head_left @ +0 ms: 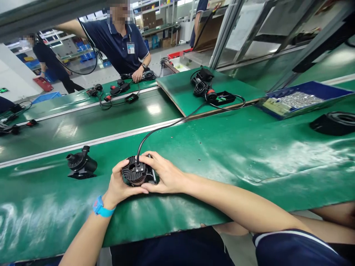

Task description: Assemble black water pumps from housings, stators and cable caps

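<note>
Both of my hands are wrapped round a black pump motor (134,173) with a grooved round end face turned up. My left hand (118,186) grips its left side, wearing a blue wrist strap (101,207). On the other side my right hand (163,173) closes over the right edge, near a bracket plate. A black cable (158,128) rises from the motor's face and runs back to a coiled cable bundle (202,83) with a red-ringed connector (211,95). Left of my hands, a black pump (82,163) with two spouts stands on the green mat (222,147).
A green board (177,88) bridges the sunken belt (133,111). At the right are a blue tray of small metal parts (302,98) and a black roll (334,123). Across the belt, a person (122,48) touches cabled parts. Another person's arm (330,221) shows at lower right.
</note>
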`<control>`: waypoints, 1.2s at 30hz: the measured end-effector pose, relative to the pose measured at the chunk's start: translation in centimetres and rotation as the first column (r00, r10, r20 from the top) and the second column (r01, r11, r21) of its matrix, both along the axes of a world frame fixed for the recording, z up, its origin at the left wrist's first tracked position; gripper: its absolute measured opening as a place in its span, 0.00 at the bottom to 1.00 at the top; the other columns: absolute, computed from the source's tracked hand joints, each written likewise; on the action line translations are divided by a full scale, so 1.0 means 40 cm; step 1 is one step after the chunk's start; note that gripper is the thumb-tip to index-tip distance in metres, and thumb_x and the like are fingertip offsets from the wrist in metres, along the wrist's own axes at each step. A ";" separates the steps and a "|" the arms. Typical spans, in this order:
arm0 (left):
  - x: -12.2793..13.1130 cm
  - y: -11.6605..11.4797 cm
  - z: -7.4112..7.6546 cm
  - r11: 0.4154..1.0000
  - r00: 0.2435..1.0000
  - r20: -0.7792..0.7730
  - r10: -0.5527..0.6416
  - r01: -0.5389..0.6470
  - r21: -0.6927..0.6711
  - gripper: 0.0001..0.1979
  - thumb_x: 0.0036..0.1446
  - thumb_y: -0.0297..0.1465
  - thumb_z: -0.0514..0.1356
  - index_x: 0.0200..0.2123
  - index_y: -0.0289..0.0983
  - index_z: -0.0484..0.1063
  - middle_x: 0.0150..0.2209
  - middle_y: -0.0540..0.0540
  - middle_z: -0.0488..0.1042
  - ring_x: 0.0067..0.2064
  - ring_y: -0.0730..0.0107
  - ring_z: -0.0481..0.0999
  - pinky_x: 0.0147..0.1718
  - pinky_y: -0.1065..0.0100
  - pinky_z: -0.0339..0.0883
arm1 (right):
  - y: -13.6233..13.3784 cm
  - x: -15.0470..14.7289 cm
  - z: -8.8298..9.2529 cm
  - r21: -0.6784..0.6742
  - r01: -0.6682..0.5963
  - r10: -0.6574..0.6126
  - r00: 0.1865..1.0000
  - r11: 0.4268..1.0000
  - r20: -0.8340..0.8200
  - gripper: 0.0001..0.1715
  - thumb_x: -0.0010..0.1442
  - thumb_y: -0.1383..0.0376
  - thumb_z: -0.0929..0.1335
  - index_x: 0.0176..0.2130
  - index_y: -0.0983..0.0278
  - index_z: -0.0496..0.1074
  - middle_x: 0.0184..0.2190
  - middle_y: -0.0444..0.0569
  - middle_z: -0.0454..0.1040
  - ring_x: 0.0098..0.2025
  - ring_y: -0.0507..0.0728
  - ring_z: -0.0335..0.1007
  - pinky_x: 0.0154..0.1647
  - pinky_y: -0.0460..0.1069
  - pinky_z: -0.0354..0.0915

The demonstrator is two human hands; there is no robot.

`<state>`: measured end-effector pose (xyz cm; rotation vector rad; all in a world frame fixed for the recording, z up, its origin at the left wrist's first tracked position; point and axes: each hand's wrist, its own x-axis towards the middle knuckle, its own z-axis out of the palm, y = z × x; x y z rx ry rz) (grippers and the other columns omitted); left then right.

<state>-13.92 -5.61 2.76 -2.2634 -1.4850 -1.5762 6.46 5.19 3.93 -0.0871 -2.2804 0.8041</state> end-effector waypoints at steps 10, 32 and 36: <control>0.002 -0.010 0.001 0.995 1.000 0.003 -0.019 0.019 -0.098 0.41 0.47 0.49 0.73 0.58 0.47 0.56 0.49 0.45 0.74 0.49 0.59 0.81 0.47 0.57 0.76 | 0.017 -0.015 -0.025 0.004 -0.033 0.033 0.995 0.999 -0.093 0.42 0.58 0.54 0.74 0.63 0.58 0.53 0.50 0.56 0.64 0.54 0.65 0.65 0.51 0.60 0.71; 0.128 0.013 0.036 0.975 0.792 -0.602 0.105 -0.202 -0.097 0.34 0.49 0.49 0.71 0.60 0.55 0.71 0.63 0.40 0.71 0.66 0.33 0.64 0.65 0.27 0.42 | 0.544 0.343 0.098 -0.139 0.942 -0.902 0.332 0.305 0.274 0.19 0.66 0.53 0.67 0.41 0.69 0.73 0.41 0.61 0.78 0.44 0.63 0.71 0.48 0.54 0.66; 0.083 0.012 0.023 0.940 0.911 -0.367 0.188 -0.275 -0.202 0.39 0.51 0.53 0.68 0.65 0.53 0.65 0.67 0.38 0.63 0.64 0.39 0.68 0.58 0.40 0.67 | 0.499 0.285 0.082 -0.138 0.885 -0.761 0.455 0.445 0.463 0.30 0.68 0.47 0.64 0.26 0.66 0.72 0.23 0.52 0.74 0.30 0.58 0.72 0.35 0.50 0.67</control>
